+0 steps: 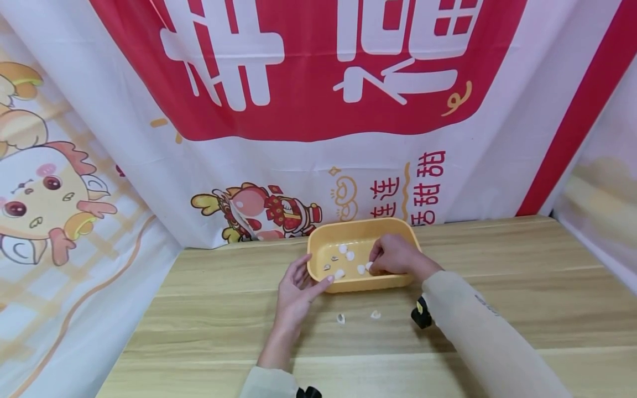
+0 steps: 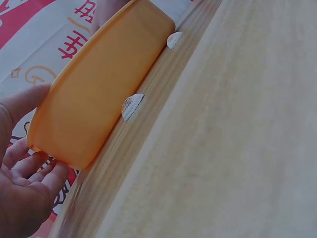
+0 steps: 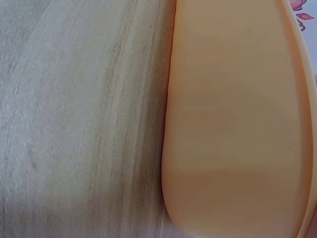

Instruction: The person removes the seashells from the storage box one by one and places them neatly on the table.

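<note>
A yellow plastic basin (image 1: 365,285) stands at the back of the table with several pale seashells (image 1: 350,256) in it. My left hand (image 1: 293,293) holds the basin's near left corner. In the left wrist view, the thumb (image 2: 30,99) lies at the rim and the fingers sit against the corner wall. Inside the basin on the right, my right hand (image 1: 395,255) has its fingertips together at a white seashell (image 1: 369,266), which they seem to pinch and partly hide. The right wrist view shows mainly the basin's outer wall (image 3: 233,119); the right fingers are hidden there.
Two more shells lie on the wooden table (image 1: 224,326) in front of the basin: one shell (image 1: 340,318) to the left, another shell (image 1: 375,314) to the right. A printed red and white cloth (image 1: 308,121) hangs right behind the basin. More printed cloth (image 1: 74,287) borders the table's left side.
</note>
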Available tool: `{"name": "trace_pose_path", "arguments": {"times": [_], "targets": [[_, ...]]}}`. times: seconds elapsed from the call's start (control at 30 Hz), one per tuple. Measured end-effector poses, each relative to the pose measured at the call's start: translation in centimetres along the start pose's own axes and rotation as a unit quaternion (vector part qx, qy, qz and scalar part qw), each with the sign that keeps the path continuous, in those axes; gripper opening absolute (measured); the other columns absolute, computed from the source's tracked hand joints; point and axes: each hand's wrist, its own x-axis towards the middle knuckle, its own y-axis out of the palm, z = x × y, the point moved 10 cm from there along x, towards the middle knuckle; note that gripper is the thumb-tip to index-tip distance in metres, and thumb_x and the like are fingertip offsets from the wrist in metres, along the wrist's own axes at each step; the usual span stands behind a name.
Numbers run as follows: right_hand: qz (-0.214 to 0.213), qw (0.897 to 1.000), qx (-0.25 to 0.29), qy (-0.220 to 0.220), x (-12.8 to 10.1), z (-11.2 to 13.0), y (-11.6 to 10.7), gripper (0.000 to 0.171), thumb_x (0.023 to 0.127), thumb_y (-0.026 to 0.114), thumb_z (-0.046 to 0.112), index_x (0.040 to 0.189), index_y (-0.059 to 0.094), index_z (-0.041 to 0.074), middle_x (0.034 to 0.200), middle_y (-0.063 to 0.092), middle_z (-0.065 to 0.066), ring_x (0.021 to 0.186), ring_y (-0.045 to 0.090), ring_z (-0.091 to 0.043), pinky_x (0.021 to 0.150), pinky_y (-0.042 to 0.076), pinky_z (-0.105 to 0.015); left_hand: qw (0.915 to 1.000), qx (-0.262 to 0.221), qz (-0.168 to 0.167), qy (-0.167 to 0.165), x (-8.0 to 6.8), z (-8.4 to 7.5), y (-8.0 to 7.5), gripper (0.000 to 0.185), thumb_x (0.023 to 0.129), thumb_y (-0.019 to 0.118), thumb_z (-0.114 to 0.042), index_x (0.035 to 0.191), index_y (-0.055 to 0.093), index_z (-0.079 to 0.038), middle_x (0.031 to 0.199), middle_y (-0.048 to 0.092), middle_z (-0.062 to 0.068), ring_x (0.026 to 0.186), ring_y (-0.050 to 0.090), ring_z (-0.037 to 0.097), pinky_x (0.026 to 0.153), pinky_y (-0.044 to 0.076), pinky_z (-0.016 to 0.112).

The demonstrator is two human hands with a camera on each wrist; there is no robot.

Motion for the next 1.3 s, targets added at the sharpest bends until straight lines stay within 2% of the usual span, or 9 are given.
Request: {"name": "trace_pose_path", "arguments": {"times": [0.17,0.37,0.57,0.8,1.03,1.17,1.3], "targets": [[0.003,1.0,0.027,0.005,-0.1,-0.1,0.0,0.01,0.09,0.085,0.014,0.093,0.076,0.01,0.089,0.073,-0.005,0.083,0.065,-0.019,0.073,0.055,-0.027,1.0,0.006,0.0,0.001,0.0,-0.1,0.0,0.086,0.078,0.097,-0.019,0.153,0.055,-0.02,0.163,0.054,0.014,0.152,0.05,0.037,0.129,0.043,0.049],[0.002,0.996,0.088,0.007,0.0,-0.4,-0.1,0.012,0.092,0.084,0.015,0.1,0.077,0.009,0.094,0.074,-0.006,0.08,0.066,-0.02,0.069,0.058,-0.028,0.9999,0.011,-0.004,-0.004,0.1,-0.1,0.0,0.085,0.078,0.097,-0.02,0.153,0.056,-0.02,0.163,0.054,0.014,0.152,0.051,0.036,0.129,0.044,0.049],[-0.006,0.988,0.156,-0.019,-0.2,-0.3,-0.9,0.019,0.093,0.082,0.016,0.108,0.076,0.006,0.1,0.074,-0.009,0.087,0.067,-0.021,0.077,0.062,-0.031,0.9999,0.01,-0.006,-0.005,0.1,0.0,0.0,0.085,0.078,0.097,-0.019,0.153,0.056,-0.02,0.162,0.055,0.014,0.151,0.052,0.036,0.128,0.045,0.048],[-0.025,0.979,0.198,-0.047,-0.2,-0.4,-1.8,0.026,0.094,0.083,0.022,0.114,0.077,0.007,0.105,0.077,-0.009,0.094,0.07,-0.023,0.089,0.067,-0.04,1.0,0.007,-0.005,-0.004,0.0,0.0,0.0,0.085,0.079,0.097,-0.019,0.153,0.056,-0.02,0.162,0.055,0.014,0.152,0.052,0.036,0.128,0.045,0.048],[-0.028,0.967,0.25,-0.037,-0.1,-0.8,-2.2,0.032,0.092,0.086,0.025,0.118,0.076,0.009,0.108,0.077,-0.006,0.099,0.071,-0.024,0.102,0.063,-0.055,0.9999,0.009,-0.007,-0.003,0.0,-0.1,0.0,0.085,0.079,0.096,-0.018,0.153,0.055,-0.02,0.162,0.056,0.012,0.151,0.053,0.035,0.128,0.045,0.047],[-0.029,0.963,0.265,-0.038,-0.1,-0.8,-2.2,0.031,0.092,0.085,0.021,0.118,0.076,0.008,0.107,0.078,-0.005,0.098,0.071,-0.022,0.104,0.062,-0.056,1.0,0.008,-0.005,-0.004,0.0,-0.1,0.0,0.084,0.079,0.096,-0.018,0.153,0.055,-0.02,0.161,0.056,0.013,0.151,0.053,0.035,0.128,0.045,0.047],[-0.045,0.964,0.258,-0.037,-0.2,-0.7,-2.4,0.031,0.091,0.087,0.022,0.116,0.076,0.008,0.107,0.078,-0.006,0.096,0.071,-0.021,0.099,0.063,-0.053,0.9999,0.007,-0.006,-0.006,0.0,0.0,0.0,0.085,0.078,0.097,-0.018,0.153,0.056,-0.02,0.162,0.055,0.012,0.152,0.052,0.035,0.129,0.045,0.047]]}}
